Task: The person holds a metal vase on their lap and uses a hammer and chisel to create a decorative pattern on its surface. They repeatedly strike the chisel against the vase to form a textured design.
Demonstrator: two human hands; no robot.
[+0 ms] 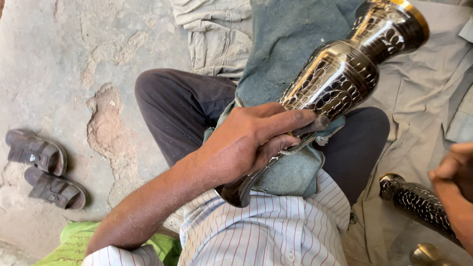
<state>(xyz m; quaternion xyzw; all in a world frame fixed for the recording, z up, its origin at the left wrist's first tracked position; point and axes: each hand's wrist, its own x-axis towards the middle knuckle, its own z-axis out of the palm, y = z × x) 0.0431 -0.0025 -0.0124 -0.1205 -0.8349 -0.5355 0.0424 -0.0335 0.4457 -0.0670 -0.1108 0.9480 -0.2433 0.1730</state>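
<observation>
A tall engraved metal vase (340,74), silver and black with a gold rim, lies tilted across my lap, its mouth pointing up to the right. My left hand (251,138) wraps over its lower body, fingers curled around it and pressing on a blue-grey cloth (290,172) tucked under the vase. My right hand (456,167) shows at the right edge, fingers curled, just above a second dark engraved vase (416,202) lying on the ground. Whether the right hand holds anything is hidden by the frame edge.
A pair of dark sandals (44,167) sits on the cracked concrete floor (74,59) at the left. Grey fabric (423,98) covers the ground on the right. A green cloth (74,236) lies under my left arm. A brass piece (426,253) sits at the bottom right.
</observation>
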